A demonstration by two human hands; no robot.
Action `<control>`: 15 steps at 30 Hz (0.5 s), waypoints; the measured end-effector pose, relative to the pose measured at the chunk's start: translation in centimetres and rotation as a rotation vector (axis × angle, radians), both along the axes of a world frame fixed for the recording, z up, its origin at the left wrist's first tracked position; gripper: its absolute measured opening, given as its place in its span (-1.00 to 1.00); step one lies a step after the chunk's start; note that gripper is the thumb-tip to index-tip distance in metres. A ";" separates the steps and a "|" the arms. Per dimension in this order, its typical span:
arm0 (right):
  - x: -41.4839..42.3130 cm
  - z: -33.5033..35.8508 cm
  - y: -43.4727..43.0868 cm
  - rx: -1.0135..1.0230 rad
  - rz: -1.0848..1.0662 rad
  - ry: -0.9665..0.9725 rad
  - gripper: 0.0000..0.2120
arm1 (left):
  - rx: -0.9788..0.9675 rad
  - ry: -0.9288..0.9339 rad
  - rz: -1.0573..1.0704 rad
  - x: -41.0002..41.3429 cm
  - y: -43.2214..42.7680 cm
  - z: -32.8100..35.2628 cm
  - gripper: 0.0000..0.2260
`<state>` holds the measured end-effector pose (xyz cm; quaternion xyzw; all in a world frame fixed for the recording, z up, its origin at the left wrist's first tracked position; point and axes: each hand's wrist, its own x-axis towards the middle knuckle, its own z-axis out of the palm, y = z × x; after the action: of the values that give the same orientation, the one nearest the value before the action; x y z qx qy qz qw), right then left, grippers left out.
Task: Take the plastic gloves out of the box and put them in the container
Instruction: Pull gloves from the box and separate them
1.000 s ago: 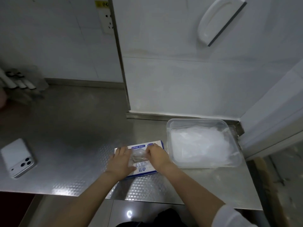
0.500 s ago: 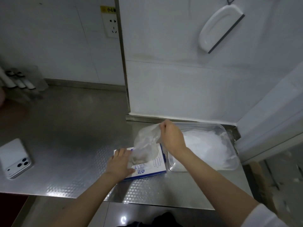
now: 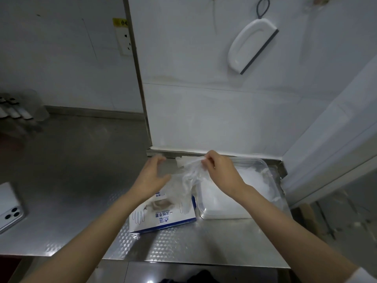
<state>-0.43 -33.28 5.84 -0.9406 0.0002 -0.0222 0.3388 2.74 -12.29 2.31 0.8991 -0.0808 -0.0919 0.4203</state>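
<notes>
Left hand (image 3: 151,178), flat on the box half a second ago, is now lifting clear of it and hovering at centre frame with fingers spread wide and holding nothing; its thumb is reaching toward the hanging film, probably to gather it, though contact cannot be told. Right hand (image 3: 220,172) is pinching one thin, clear, crumpled plastic glove (image 3: 187,178) by its upper edge, just right of centre, keeping it raised so the loose sheet is trailing down between the two hands. Its lower end is hanging over the white-and-blue cardboard glove box (image 3: 163,217), which is lying unheld on the brushed steel counter (image 3: 71,180); whether the glove is fully out of the opening cannot be told. Clear rectangular plastic container (image 3: 263,162) is sitting just beside the box at right of centre, already carrying a white heap of gloves (image 3: 224,197), close enough for a short carry across. White smartphone (image 3: 8,207) is lying face down at the left edge, well apart.
</notes>
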 end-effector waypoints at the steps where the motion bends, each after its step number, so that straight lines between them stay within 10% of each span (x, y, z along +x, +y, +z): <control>1: -0.1 0.0 0.0 0.025 0.003 0.007 -0.83 | -0.010 0.025 -0.053 -0.1 -0.8 0.5 -0.43; 5: -0.2 0.1 0.1 0.154 0.012 0.031 -0.83 | 0.020 0.136 -0.164 -1.2 -3.2 0.1 -0.23; 15: -0.1 -1.0 -1.7 0.327 -0.173 0.137 -0.82 | 0.044 -0.036 0.010 -1.1 -2.4 -1.3 -0.73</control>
<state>-0.53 -34.99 4.81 -0.8687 0.1078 0.0133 0.4833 1.68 -14.64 0.98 0.9101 -0.0819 -0.0756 0.3992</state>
